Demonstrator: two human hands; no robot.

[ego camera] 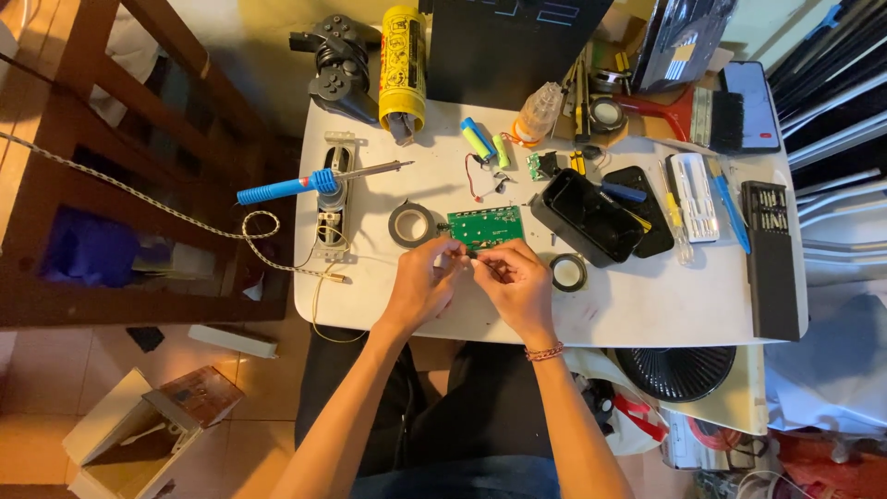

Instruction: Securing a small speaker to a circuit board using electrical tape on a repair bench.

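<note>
Cluttered white table (647,314): left hand (420,286) and right hand (517,282) pinch something tiny beside the green circuit board (485,225); crowded fingers could fumble it.

Both hands meet at the near edge of the white surface (647,314), just below a green circuit board (485,225). Left hand (420,286) and right hand (517,282) pinch something small between the fingertips; too small to tell what. Roll of dark tape (411,225) just left of the board, a second roll (567,273) right of the right hand. Blue-handled soldering iron (309,183) rests on a stand further left. Open black case (587,217) right of the board.
</note>
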